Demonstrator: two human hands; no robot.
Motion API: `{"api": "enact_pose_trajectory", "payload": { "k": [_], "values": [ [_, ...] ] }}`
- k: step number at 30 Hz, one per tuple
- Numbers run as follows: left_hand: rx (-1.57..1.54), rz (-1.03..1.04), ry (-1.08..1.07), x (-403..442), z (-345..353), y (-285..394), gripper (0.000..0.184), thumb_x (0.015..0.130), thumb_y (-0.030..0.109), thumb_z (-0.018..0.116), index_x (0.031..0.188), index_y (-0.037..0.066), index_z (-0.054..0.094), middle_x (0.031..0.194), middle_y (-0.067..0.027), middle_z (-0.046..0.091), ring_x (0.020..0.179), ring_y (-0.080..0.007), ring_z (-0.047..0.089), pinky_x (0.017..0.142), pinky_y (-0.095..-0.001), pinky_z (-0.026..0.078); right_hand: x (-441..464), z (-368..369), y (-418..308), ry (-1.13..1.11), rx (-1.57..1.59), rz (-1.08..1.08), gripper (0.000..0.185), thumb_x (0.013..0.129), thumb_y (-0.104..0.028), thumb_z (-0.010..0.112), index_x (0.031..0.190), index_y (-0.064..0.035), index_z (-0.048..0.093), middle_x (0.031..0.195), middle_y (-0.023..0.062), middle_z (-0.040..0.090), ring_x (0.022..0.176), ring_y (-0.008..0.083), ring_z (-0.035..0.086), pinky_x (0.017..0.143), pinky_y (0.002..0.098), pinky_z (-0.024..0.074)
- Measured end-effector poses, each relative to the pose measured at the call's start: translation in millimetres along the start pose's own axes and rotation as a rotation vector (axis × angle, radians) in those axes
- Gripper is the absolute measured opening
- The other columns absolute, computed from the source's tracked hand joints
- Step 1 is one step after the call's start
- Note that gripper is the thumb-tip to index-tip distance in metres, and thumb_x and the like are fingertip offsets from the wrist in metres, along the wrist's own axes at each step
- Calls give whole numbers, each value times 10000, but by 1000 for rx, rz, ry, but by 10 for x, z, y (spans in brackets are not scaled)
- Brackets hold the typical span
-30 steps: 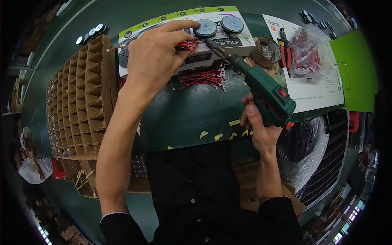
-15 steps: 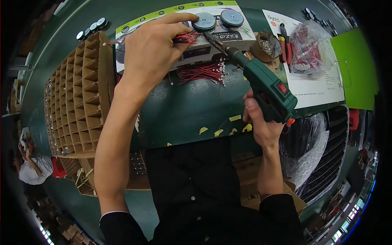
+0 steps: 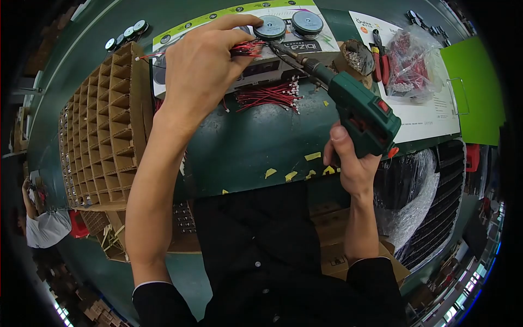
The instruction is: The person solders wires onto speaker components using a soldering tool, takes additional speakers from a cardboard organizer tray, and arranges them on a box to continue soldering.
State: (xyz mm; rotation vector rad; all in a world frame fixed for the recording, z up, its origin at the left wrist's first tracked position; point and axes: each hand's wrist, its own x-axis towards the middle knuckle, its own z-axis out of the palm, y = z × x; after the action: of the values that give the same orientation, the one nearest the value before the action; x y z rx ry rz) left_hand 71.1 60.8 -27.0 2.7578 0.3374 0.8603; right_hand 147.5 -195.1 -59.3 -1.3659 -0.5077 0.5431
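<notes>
My left hand (image 3: 204,65) is closed on a bunch of red and black wires (image 3: 248,49), and its index fingertip rests on the rim of a small round speaker (image 3: 271,27). A second speaker (image 3: 308,24) sits just to the right, both on top of a printed box (image 3: 313,46). In my right hand (image 3: 354,158) is the handle of a green soldering gun (image 3: 364,111). Its tip reaches the near edge of the first speaker, by the wire ends; whether they touch is too small to tell. More red wires with white connectors (image 3: 269,95) lie in front of the box.
A cardboard divider crate (image 3: 103,136) stands at left, with several speakers (image 3: 125,34) behind it. To the right are a brown pot (image 3: 355,59), red-handled cutters (image 3: 381,62) and a plastic bag of wires (image 3: 411,68). Another person (image 3: 48,226) is at far left.
The soldering gun's body has tilted and shifted slightly to the right and down, its tip staying by the speaker. My left hand has barely moved.
</notes>
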Motion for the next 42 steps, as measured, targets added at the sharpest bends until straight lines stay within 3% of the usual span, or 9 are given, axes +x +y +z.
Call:
{"api": "enact_pose_trajectory", "payload": {
  "k": [8,13,26,29,32,35,37,40,42],
  "values": [
    [22,0,5,-7,-9,13,107,845,189,761,909,105,781,1123,79,733,853,-193,712,738,-298,546,-110,-204,56,19,45,-60,375,947,-242,701,1169,48,613,944,124,670,594,125,627,486,214,445],
    [14,-16,-15,9,-19,42,104,851,185,757,902,97,779,1123,68,733,845,-191,712,737,-293,544,-7,-195,171,53,50,5,365,991,-319,618,1100,24,559,886,136,614,477,147,559,365,246,370],
    [18,17,23,-2,8,31,126,836,222,761,883,106,775,1132,91,722,810,-216,698,667,-338,523,52,-163,138,78,95,35,325,993,-291,622,1082,17,571,832,137,623,441,153,548,354,252,345],
    [23,-2,-31,-7,-29,28,113,857,144,757,941,70,773,1157,34,733,837,-181,720,752,-282,552,52,-146,127,86,93,39,308,990,-277,627,1064,19,580,825,138,624,438,150,548,352,252,343],
    [-3,48,-9,-33,-38,-13,191,788,129,796,974,106,760,1136,72,722,838,-237,701,712,-340,543,57,-139,114,101,100,34,296,987,-268,632,1040,19,587,810,133,624,431,148,543,348,252,339],
    [-69,108,157,-69,-144,179,219,788,79,802,1000,87,746,1050,-17,745,816,-226,713,715,-316,550,53,-154,101,73,137,67,281,961,-262,675,1024,9,628,816,87,646,485,118,588,400,235,387],
    [-292,-383,99,-89,-177,440,165,826,72,787,983,60,739,913,-96,745,780,-199,718,693,-290,543,49,-157,111,66,103,59,277,947,-261,698,966,7,629,771,66,632,488,115,588,405,232,395],
    [-402,-285,177,-155,6,384,121,849,88,783,954,44,740,793,-118,724,743,-168,711,681,-282,534,64,-161,88,90,114,91,275,930,-250,723,918,6,623,733,53,619,488,116,587,410,232,403],
    [-371,-278,189,-169,103,368,115,843,114,783,919,37,742,884,-85,733,760,-202,712,678,-296,536,60,-150,74,93,113,95,269,924,-242,731,915,4,622,713,43,611,487,115,585,415,234,406]
  ]
}}
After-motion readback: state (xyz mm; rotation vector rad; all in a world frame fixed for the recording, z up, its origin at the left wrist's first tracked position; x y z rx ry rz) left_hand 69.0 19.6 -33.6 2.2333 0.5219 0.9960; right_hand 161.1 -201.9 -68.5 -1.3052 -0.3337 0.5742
